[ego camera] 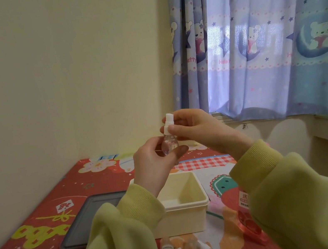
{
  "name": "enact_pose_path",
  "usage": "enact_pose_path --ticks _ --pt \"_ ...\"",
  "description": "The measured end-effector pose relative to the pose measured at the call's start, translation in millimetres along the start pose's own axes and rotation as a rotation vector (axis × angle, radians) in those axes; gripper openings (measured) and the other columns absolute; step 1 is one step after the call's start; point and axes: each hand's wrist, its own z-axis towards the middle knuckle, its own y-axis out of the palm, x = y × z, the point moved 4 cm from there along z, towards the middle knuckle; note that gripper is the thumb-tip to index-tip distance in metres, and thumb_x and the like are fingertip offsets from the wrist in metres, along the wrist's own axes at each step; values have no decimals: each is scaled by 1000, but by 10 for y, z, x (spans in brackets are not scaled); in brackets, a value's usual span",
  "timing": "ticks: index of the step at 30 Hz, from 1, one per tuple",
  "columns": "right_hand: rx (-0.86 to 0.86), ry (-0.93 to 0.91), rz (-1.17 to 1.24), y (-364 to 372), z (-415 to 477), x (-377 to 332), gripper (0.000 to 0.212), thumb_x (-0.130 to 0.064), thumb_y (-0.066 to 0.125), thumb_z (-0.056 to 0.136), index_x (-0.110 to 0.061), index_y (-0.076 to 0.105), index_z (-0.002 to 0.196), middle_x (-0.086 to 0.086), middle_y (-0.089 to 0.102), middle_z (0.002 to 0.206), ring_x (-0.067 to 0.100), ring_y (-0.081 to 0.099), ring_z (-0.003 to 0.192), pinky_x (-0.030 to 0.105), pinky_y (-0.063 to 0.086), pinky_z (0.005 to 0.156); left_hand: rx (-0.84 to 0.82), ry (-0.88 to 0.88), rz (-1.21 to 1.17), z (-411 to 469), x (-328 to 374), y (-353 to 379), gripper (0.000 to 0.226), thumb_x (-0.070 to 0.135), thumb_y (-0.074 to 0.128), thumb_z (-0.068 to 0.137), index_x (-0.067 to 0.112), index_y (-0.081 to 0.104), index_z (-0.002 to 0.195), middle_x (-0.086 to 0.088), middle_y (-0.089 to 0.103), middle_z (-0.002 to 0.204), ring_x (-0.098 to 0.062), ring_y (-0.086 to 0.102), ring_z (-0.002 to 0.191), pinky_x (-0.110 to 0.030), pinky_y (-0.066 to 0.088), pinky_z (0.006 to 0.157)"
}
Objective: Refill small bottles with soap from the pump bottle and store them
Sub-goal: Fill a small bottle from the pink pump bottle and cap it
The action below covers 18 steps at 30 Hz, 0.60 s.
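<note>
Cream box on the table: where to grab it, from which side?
Likely the cream box by its overhanging rim lip, fingers hooked under opposite sides, coming from above. It stands upright and open-topped, and the lip juts past the walls. The left sleeve crosses its near-left corner, so the right side is freer.

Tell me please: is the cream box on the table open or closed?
Open. The cream box has no lid on it, and its inner walls and floor show; the left sleeve hides its left part.
</note>
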Motion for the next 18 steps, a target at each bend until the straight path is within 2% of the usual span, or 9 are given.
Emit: enact_pose_path --ticks 4,6,8,9,11,12,14,16,18 --pt "50 -18 -15 15 6 26 14 -16 59 90 -15 60 104 3 71 97 12 68 88 21 55 83 10 7 2 8 6 -7 28 26 77 70 10 65 89 -7 65 79 -23 61 75 -29 52 63" --pt "95 -16 -42 34 4 38 13 -20 63 87 -15 59 98 4 69 90 11 67 80 21 54 76 13 -1 1 4 3 -3 30 27 78 69 9 65 90 -10 66 82 -22 61 74 -25 51 62" --pt "150 9 -118 53 10 71 21 -27 67 83 -13 57 95 10 68 89 18 66 80 28 55 76 -3 -25 -6 -15 -6 17 31 28 77 70 12 64 92 -6 65 81 -18 59 72 -19 48 57" --pt "169 23 -150 63 16 89 25 -31 68 82 -13 56 94 13 67 91 22 66 80 31 56 76 -11 -37 -10 -23 -11 27 31 28 77 70 13 64 94 -5 64 80 -17 59 72 -18 48 57" --pt "181 35 -178 61 20 101 30 -37 70 79 -15 54 92 10 63 87 18 61 77 28 53 71 -19 -58 -15 -25 -19 41 32 29 77 70 13 64 95 -5 64 80 -20 61 74 -23 50 60" --pt "168 37 -166 54 17 93 32 -40 69 79 -16 54 95 5 61 87 14 59 77 26 52 71 -19 -66 -19 -19 -19 40 32 29 77 70 13 64 95 -6 65 82 -22 62 77 -27 52 63" --pt "120 52 -87 31 8 69 39 -42 64 83 -19 54 112 -4 61 98 8 60 88 25 51 80 -17 -73 -27 -8 -1 26 34 29 78 69 14 62 95 -8 68 88 -25 65 82 -33 54 70" --pt "101 48 -32 -11 3 29 42 -33 59 89 -19 50 127 -6 60 112 7 59 100 27 50 91 -10 -49 -15 -9 26 6 33 28 78 68 14 63 94 -10 68 90 -25 64 82 -28 51 68" --pt "89 4 -19 -19 0 -15 36 -19 57 91 -15 52 126 -3 65 109 8 63 99 27 51 93 -3 -18 -2 -18 57 -10 29 27 78 69 10 64 89 -15 67 88 -28 63 81 -32 52 67"
